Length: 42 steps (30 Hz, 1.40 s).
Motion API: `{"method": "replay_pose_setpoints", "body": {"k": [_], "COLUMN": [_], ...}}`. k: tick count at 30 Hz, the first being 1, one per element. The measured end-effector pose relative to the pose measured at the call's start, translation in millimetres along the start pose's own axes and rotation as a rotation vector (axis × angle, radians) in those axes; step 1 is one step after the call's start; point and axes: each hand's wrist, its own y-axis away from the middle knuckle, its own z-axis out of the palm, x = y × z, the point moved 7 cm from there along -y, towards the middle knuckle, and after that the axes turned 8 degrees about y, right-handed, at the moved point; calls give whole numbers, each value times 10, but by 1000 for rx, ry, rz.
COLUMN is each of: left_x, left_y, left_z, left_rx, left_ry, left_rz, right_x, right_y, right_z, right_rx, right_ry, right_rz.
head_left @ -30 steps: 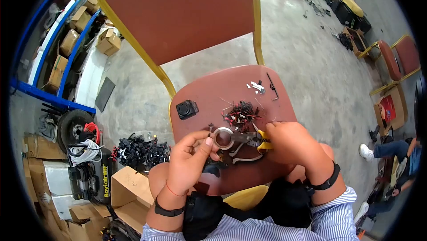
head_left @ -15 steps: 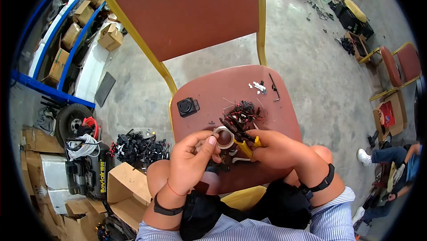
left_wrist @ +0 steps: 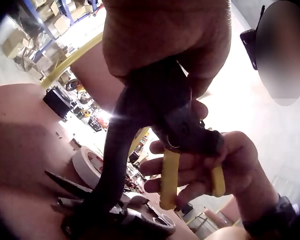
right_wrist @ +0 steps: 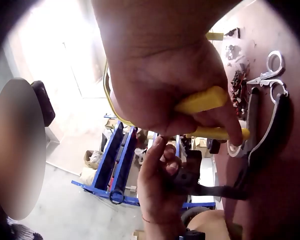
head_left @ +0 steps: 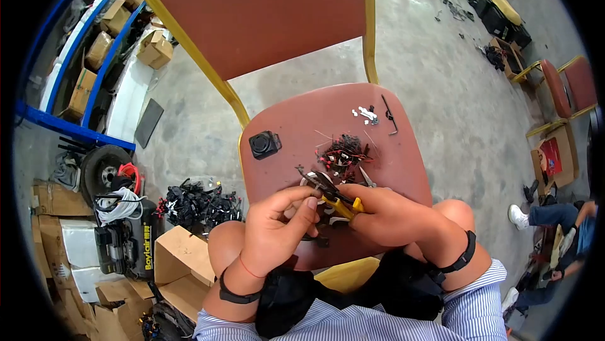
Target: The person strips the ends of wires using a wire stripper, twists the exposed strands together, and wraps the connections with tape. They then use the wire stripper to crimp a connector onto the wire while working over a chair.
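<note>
Your pliers (head_left: 337,205) have yellow handles and dark jaws. Your sleeves (head_left: 476,297) are striped blue and white, your left wrist cord (head_left: 251,272) red. At twelve o'clock the chair (head_left: 265,20) is maroon, framed in gold; at ten, the shelving (head_left: 75,131) is blue; at eight, the compressor (head_left: 133,248) is black with yellow lettering.

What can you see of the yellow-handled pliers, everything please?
The pliers have a dark, metallic-looking head and two yellow handles, plastic or rubber by their look. The right hand grips the handles, which stand apart. They are held above the red-brown chair seat, head pointing away from the person. Whether the jaws touch anything is unclear.
</note>
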Motion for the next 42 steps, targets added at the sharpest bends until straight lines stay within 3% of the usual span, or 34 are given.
{"method": "replay_pose_setpoints", "body": {"k": [7, 13, 42], "left_x": [-9, -11, 10], "left_y": [-4, -1, -5], "left_z": [-3, -16, -1], "left_rx": [-14, -10, 22], "left_ry": [-24, -65, -27], "left_rz": [8, 24, 25], "right_x": [-51, 50, -18], "right_y": [14, -54, -59], "right_z": [3, 66, 74], "right_rx": [23, 111, 138], "right_ry": [-1, -21, 51], "right_rz": [-23, -158, -176]}}
